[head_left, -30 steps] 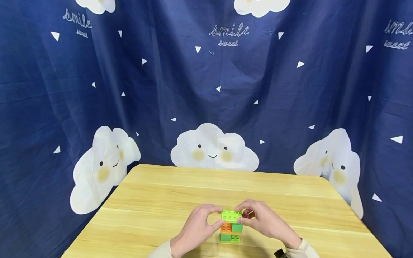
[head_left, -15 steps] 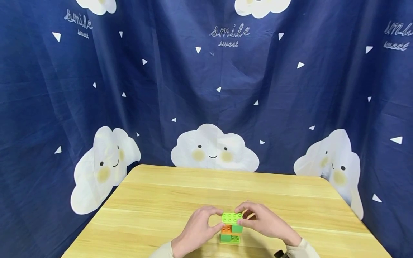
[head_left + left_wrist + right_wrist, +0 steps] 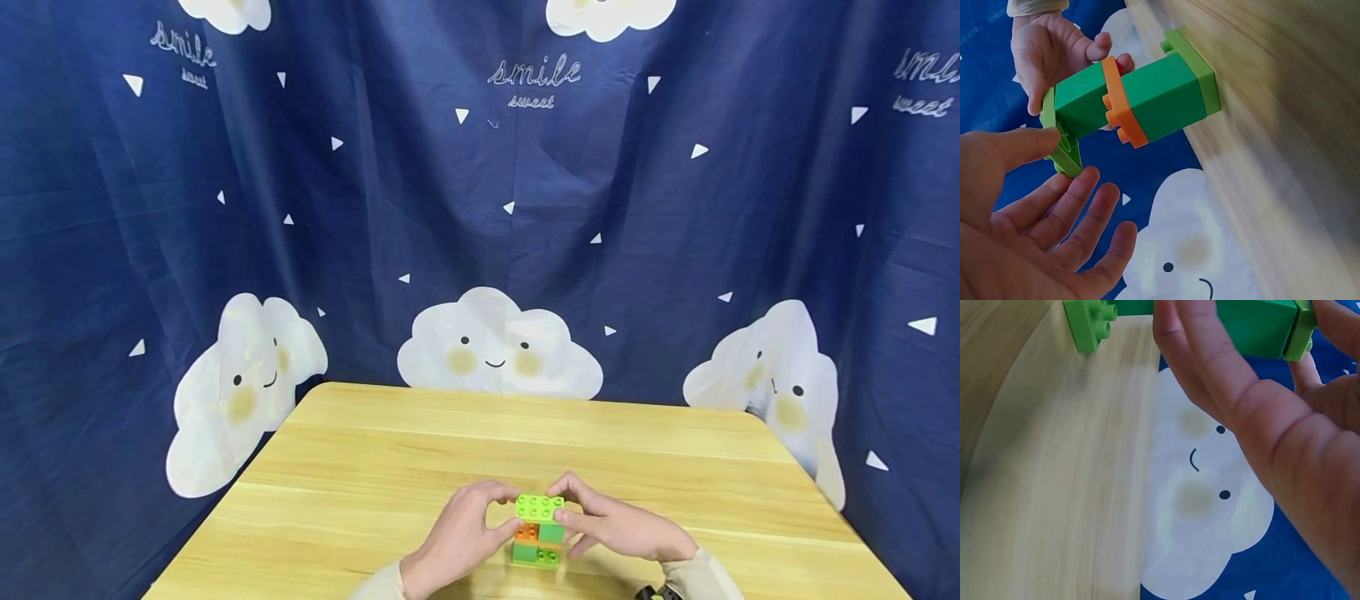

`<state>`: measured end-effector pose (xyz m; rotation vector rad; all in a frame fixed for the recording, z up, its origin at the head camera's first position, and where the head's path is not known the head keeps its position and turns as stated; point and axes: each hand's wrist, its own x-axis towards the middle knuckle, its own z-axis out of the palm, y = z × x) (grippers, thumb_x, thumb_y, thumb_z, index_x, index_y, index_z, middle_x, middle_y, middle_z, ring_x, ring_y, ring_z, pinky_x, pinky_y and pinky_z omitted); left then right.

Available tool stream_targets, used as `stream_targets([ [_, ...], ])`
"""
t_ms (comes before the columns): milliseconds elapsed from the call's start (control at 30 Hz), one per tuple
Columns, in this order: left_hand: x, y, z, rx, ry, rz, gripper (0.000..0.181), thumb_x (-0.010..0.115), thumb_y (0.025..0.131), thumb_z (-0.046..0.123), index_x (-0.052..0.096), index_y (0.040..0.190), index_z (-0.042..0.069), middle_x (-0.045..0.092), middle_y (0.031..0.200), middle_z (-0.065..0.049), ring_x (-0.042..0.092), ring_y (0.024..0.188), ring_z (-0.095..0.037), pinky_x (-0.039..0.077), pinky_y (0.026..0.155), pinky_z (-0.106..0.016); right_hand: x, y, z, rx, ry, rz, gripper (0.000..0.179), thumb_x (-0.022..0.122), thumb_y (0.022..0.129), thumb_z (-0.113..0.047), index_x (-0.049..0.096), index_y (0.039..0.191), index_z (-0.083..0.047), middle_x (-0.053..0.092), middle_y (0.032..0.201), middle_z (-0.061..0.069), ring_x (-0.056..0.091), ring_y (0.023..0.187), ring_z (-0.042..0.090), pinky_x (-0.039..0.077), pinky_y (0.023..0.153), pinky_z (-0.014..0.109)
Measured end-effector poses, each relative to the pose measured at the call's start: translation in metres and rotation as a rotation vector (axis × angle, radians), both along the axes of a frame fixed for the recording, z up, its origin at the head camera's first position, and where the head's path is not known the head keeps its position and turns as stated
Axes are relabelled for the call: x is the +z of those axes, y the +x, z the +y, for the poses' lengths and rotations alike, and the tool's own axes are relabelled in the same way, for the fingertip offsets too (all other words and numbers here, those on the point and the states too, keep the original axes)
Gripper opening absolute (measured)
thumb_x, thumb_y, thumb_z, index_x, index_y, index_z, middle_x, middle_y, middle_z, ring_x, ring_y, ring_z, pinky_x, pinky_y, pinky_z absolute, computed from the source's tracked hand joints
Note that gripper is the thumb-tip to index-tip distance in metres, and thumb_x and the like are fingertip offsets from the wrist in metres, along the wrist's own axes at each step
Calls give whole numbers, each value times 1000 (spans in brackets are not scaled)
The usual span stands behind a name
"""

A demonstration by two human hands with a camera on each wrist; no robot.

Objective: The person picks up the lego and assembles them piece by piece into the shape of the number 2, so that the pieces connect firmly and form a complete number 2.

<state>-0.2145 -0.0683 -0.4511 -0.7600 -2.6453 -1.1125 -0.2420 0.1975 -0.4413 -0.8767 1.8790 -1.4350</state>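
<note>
A small tower of toy building bricks stands on the table in front of me. From the bottom it has a light green plate (image 3: 1194, 69), a green block (image 3: 1166, 97), an orange plate (image 3: 1124, 103) and an upper green block (image 3: 552, 533). A light green top plate (image 3: 538, 507) overhangs the upper block toward the left. My left hand (image 3: 461, 529) pinches its left end between thumb and index finger. At the right end, my right hand (image 3: 618, 521) has its thumb and index finger on the corners, with other fingers lower beside the tower (image 3: 1210, 350).
The wooden table (image 3: 360, 467) extends behind and to both sides of the tower. A dark blue curtain (image 3: 480, 208) with white clouds hangs beyond its far edge. A dark wristband (image 3: 658, 592) shows at the right sleeve.
The top plate has come down slightly onto the tower. My left hand lowered a little with it. The right hand's lower fingers have spread down beside the blocks.
</note>
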Motion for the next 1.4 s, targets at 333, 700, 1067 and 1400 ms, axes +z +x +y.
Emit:
stream_targets([
  [333, 0, 1, -1, -2, 21, -3, 30, 80, 90, 33, 75, 116, 19, 73, 108, 9, 67, 99, -13, 52, 88, -36, -4, -4, 2, 28, -74, -47, 25, 40, 112, -19, 35, 129, -2, 46, 133, 18, 66, 107, 49, 58, 95, 44],
  [700, 0, 3, -1, 4, 11, -4, 31, 79, 91, 31, 74, 119, 19, 74, 111, 7, 64, 99, -10, 50, 89, -38, -2, -2, 2, 13, -81, -77, 25, 44, 111, -19, 36, 128, -1, 49, 132, 25, 65, 109, 51, 57, 97, 46],
  [1067, -1, 3, -1, -2, 19, 15, 31, 79, 90, 29, 74, 118, 18, 74, 111, 6, 66, 100, -14, 52, 85, -32, -1, -1, 2, -11, -72, -39, 24, 43, 112, -18, 39, 128, 0, 50, 131, 20, 63, 115, 49, 56, 97, 50],
  [1400, -5, -1, -2, -1, 37, 22, 29, 80, 90, 27, 74, 117, 18, 74, 110, 7, 67, 98, -14, 52, 81, -28, -2, -2, 1, -15, -81, -38, 24, 45, 111, -17, 39, 126, 0, 50, 132, 19, 64, 117, 44, 56, 97, 50],
])
